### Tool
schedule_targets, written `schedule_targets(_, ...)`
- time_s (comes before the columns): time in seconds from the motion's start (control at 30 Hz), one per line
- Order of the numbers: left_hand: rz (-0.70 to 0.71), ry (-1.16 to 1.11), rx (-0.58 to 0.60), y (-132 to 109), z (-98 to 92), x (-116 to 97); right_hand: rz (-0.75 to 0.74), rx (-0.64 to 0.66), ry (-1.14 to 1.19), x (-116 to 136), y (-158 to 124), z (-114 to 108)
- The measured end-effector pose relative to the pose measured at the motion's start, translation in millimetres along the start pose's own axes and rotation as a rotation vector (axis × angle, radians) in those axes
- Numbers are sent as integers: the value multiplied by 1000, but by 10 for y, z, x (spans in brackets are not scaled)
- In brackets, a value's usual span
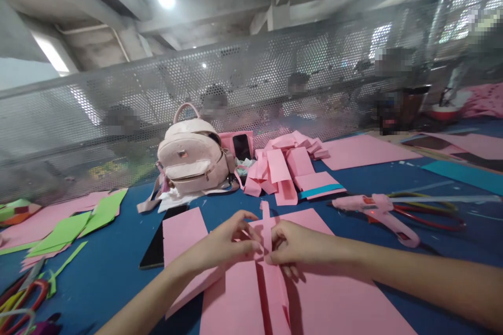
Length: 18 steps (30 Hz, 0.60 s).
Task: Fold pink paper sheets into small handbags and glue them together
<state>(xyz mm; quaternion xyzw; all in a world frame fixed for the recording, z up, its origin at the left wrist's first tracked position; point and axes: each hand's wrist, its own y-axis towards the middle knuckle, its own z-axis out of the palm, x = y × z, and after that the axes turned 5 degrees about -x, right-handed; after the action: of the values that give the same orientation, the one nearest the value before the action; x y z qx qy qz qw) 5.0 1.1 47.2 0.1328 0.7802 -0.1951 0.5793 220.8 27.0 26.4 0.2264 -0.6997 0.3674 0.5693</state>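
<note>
Folded pink paper (236,301) lies in front of me, with larger pink sheets under it. A narrow pink paper strip (266,222) stands up between my hands. My right hand (288,243) pinches the strip from the right, thumb tip against its lower part. On the other side, my left hand (238,238) curves toward the strip with fingers apart; whether its fingertips touch the paper I cannot tell. A pink glue gun (379,209) with a small red light lies to the right, a clear glue stick out of its back. A dark phone (155,246) lies partly under a pink sheet.
A pale backpack (192,154) stands behind my hands, beside folded pink pieces (281,167). Green sheets (65,233) and red-handled scissors (37,293) lie left. Pliers-like red and yellow handles (428,217) lie behind the glue gun. A perforated metal screen (251,73) closes the back.
</note>
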Motion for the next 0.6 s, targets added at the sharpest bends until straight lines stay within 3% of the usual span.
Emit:
schedule_targets(0.1, 36, 43, -148, -190, 65, 49, -22, -99, -31, -26, -68, -106)
schedule_targets(0.23, -136, 74, -195, -446, 253, 174, -20, -214, -31, -115, -123, -240)
schedule_targets(0.33, -185, 133, -198, -513, 315, 224, -25, -205, -59, -178, -97, -306)
schedule_targets(0.6, 56, 412, -143, -482, -91, 217, 25, -223, -300, -198, -168, -469)
